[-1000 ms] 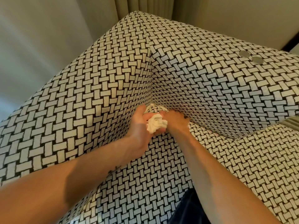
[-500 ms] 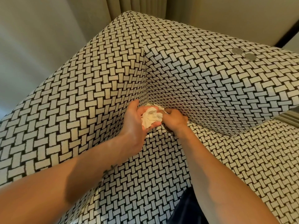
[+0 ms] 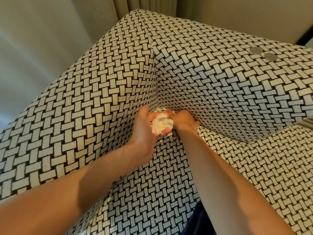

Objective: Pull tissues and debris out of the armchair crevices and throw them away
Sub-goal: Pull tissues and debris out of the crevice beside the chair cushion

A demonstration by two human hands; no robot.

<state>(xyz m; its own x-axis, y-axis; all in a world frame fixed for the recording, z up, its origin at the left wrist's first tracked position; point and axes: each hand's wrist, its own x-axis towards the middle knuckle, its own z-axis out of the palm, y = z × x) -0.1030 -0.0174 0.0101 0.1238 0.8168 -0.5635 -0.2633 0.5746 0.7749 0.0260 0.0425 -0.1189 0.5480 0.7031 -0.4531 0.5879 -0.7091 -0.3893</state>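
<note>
The armchair (image 3: 105, 116) is covered in a black-and-white woven pattern. Down in its back corner, where the seat (image 3: 152, 192) meets the two upright sides, my left hand (image 3: 144, 131) grips a crumpled white tissue (image 3: 161, 124) in its palm. My right hand (image 3: 183, 120) lies right beside it, thumb against the tissue and fingers curled down at the crevice. Those fingertips are hidden, so what they hold does not show. A small white scrap (image 3: 160, 109) peeks out of the corner seam behind both hands.
Two round grey discs (image 3: 262, 53) lie on top of the right upright side. Beige curtains (image 3: 144, 5) and a pale wall stand behind the chair. Dark blue cloth (image 3: 199, 223) shows at the bottom edge.
The tissue has settled deeper into my left palm and my right hand has closed in against it. Both hands stay in the corner.
</note>
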